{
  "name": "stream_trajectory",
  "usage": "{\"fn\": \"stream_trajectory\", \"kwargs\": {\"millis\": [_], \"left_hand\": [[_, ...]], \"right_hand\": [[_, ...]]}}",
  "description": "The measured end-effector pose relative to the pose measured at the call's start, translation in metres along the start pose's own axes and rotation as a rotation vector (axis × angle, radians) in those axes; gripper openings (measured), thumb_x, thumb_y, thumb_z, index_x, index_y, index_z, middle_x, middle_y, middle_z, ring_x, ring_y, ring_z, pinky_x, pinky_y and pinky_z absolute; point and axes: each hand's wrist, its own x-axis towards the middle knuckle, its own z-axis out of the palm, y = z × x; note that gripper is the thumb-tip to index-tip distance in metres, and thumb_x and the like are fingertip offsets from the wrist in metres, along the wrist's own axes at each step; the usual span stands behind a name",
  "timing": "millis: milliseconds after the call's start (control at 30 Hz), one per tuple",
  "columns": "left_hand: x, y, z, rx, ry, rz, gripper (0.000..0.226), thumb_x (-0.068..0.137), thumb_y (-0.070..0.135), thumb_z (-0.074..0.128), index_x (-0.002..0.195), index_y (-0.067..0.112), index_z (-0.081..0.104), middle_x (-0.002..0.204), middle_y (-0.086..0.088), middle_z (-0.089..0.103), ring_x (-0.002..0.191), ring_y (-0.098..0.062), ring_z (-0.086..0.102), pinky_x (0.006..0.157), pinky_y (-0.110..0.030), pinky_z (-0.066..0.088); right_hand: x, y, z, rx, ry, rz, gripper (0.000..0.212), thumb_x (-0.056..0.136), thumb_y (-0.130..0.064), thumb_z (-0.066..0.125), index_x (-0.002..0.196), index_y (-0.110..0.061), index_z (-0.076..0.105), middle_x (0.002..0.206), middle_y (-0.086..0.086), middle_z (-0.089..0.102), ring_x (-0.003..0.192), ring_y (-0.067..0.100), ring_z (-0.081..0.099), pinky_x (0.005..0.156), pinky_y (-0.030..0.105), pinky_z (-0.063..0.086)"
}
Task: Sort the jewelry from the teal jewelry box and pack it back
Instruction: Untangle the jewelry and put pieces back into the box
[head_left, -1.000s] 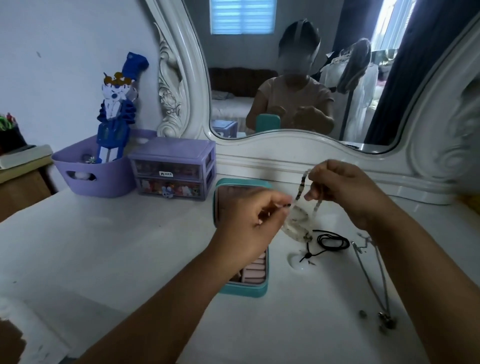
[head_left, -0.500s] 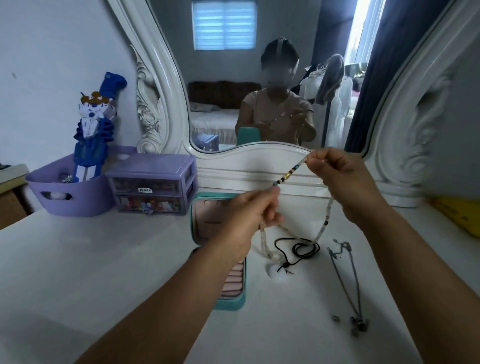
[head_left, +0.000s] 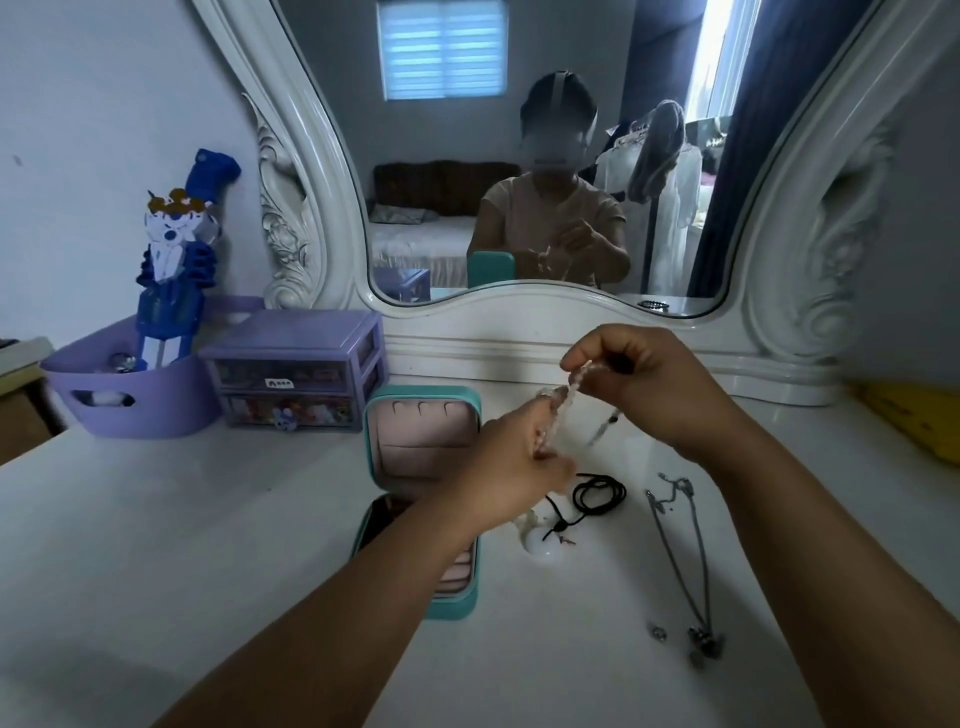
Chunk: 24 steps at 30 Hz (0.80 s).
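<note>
A: Holding the beaded necklace (head_left: 563, 410) up between both hands, above the table (head_left: 208, 519) and just right of the open teal box (head_left: 415, 525). Good so far?

B: Yes. The left hand (head_left: 511, 467) is closed with the strand gathered in it; the right hand (head_left: 644, 384) pinches the top end. Keep it lifted clear of the black cord (head_left: 597, 491) and the silver chain (head_left: 680, 551) lying on the right, so nothing tangles.

A: And then?

B: Coil it loosely, I'd say; don't pull hard on the beads.
</note>
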Motion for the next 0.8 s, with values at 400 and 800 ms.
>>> {"fn": "stream_trajectory", "kwargs": {"millis": [400, 800], "left_hand": [[-0.008, 0.012, -0.023, -0.629, 0.0, -0.134, 0.032, 0.084, 0.036, 0.056, 0.06, 0.018, 0.067, 0.058, 0.002, 0.065, 0.049, -0.006, 0.049, 0.056, -0.022, 0.04], [-0.014, 0.007, -0.015, -0.382, -0.031, -0.087, 0.048, 0.083, 0.004, 0.061, 0.125, 0.021, 0.046, 0.095, -0.007, 0.065, 0.045, -0.005, 0.05, 0.049, -0.019, 0.043]], "right_hand": [[0.01, 0.012, 0.004, 0.078, 0.117, 0.192, 0.022, 0.082, -0.016, 0.067, 0.078, 0.005, 0.064, 0.073, 0.004, 0.071, 0.07, 0.011, 0.068, 0.06, 0.018, 0.046], [-0.004, -0.001, 0.016, -0.263, -0.178, -0.121, 0.018, 0.076, 0.004, 0.064, 0.076, -0.013, 0.072, 0.07, -0.009, 0.055, 0.065, 0.003, 0.054, 0.062, 0.009, 0.04]]}}
